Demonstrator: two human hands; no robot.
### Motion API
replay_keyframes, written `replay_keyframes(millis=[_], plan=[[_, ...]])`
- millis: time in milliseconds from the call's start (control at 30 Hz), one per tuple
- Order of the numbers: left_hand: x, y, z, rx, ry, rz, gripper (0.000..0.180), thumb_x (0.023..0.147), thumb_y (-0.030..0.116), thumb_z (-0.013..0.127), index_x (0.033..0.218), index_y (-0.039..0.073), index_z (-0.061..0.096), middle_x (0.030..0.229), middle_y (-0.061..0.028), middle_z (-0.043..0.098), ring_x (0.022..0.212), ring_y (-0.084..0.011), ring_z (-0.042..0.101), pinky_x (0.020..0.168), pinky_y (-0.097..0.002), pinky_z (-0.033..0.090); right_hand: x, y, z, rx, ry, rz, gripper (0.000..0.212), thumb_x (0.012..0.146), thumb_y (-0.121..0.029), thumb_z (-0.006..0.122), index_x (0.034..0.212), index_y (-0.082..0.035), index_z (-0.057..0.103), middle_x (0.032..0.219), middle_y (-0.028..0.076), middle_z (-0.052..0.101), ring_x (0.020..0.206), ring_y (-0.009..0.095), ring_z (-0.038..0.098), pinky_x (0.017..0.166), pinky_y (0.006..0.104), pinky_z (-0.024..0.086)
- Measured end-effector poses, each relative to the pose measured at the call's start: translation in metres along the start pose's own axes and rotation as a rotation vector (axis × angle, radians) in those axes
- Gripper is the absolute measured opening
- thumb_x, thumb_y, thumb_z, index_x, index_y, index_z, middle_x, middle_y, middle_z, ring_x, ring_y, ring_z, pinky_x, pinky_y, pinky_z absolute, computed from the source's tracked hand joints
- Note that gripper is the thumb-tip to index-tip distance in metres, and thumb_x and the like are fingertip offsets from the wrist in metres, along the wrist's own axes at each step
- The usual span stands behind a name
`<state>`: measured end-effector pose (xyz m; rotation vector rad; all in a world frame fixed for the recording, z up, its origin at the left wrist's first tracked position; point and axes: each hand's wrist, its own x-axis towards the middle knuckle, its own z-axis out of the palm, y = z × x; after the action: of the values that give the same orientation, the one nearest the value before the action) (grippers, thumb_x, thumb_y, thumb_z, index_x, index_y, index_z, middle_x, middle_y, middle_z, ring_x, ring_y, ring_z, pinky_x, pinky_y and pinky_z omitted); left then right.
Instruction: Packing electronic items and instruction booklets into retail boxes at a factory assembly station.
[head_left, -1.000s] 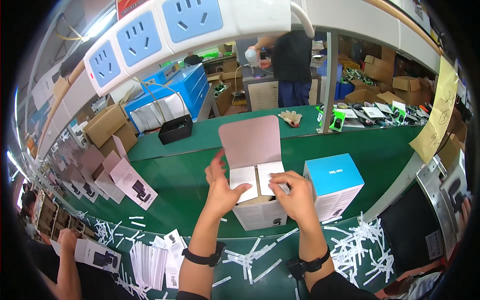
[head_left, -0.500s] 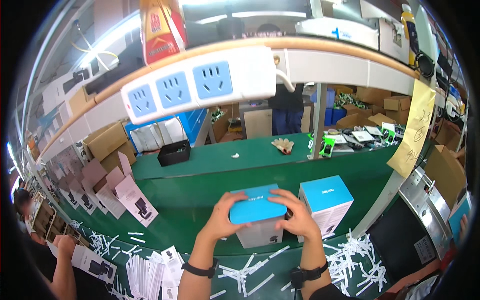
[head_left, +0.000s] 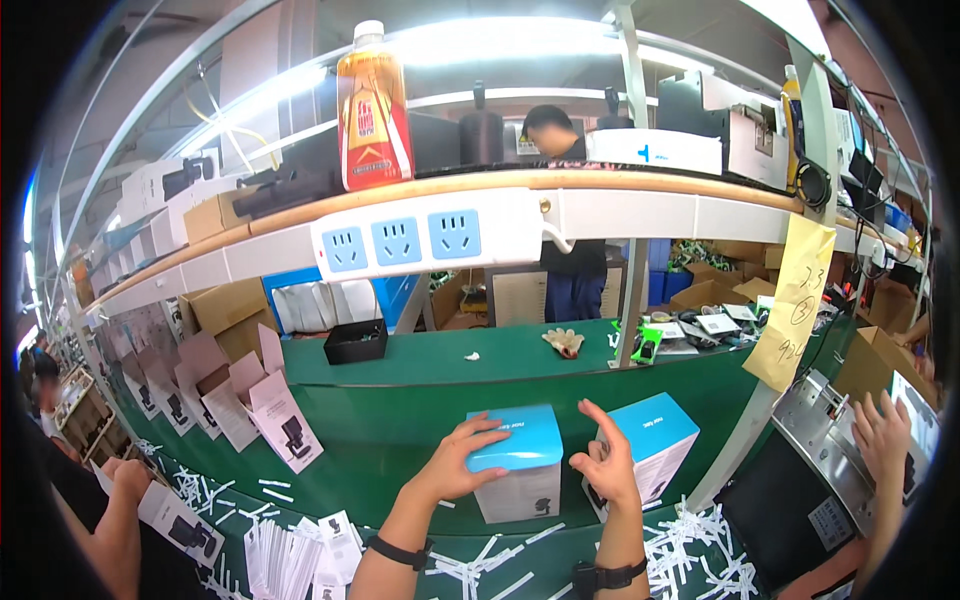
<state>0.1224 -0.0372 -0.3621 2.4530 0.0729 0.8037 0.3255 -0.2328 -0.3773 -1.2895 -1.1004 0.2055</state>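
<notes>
A white carton with a blue top (head_left: 515, 480) stands on the green bench in front of me. My left hand (head_left: 455, 462) is closed on its left side, fingers over the top edge and thumb along the side. My right hand (head_left: 608, 462) is open, thumb and forefinger apart and nothing between them. It is raised between that carton and a second blue-topped carton (head_left: 665, 440) standing just to the right, overlapping part of it. Whether the right hand touches the second carton I cannot tell.
Several open cartons (head_left: 285, 425) stand at left beside a stack of folded leaflets (head_left: 275, 560). White paper strips (head_left: 690, 550) litter the bench. A power strip (head_left: 430, 235) hangs on the shelf rail. A glove (head_left: 564, 343) lies behind. Co-workers' hands (head_left: 885, 435) appear at both sides.
My right hand has come off the first carton and moved right, opening. My left hand stays on it. The view has tilted upward, and a co-worker's hand has come in at right.
</notes>
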Motion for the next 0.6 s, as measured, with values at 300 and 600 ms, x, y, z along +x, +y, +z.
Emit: replay_keyframes(millis=[300, 600], plan=[[0.009, 0.009, 0.01, 0.016, 0.019, -0.05, 0.051, 0.077, 0.023, 0.083, 0.127, 0.018, 0.071, 0.135, -0.013, 0.063, 0.138, -0.0373, 0.048, 0.113, -0.0483, 0.041, 0.006, 0.025, 0.02, -0.143, -0.023, -0.276, 0.04, 0.075, -0.014, 0.085, 0.115, -0.013, 0.076, 0.127, 0.004, 0.069, 0.087, 0.01, 0.064, 0.059, 0.0221, 0.045], [0.012, 0.009, 0.036, 0.254, 0.149, 0.203, 0.044, 0.08, 0.019, 0.077, 0.124, 0.017, 0.072, 0.131, -0.0111, 0.065, 0.133, -0.0416, 0.051, 0.112, -0.054, 0.04, -0.004, 0.026, 0.015, -0.026, 0.036, -0.143, 0.033, 0.08, -0.014, 0.082, 0.112, -0.008, 0.075, 0.125, 0.009, 0.068, 0.11, 0.024, 0.067, 0.084, 0.0303, 0.053]])
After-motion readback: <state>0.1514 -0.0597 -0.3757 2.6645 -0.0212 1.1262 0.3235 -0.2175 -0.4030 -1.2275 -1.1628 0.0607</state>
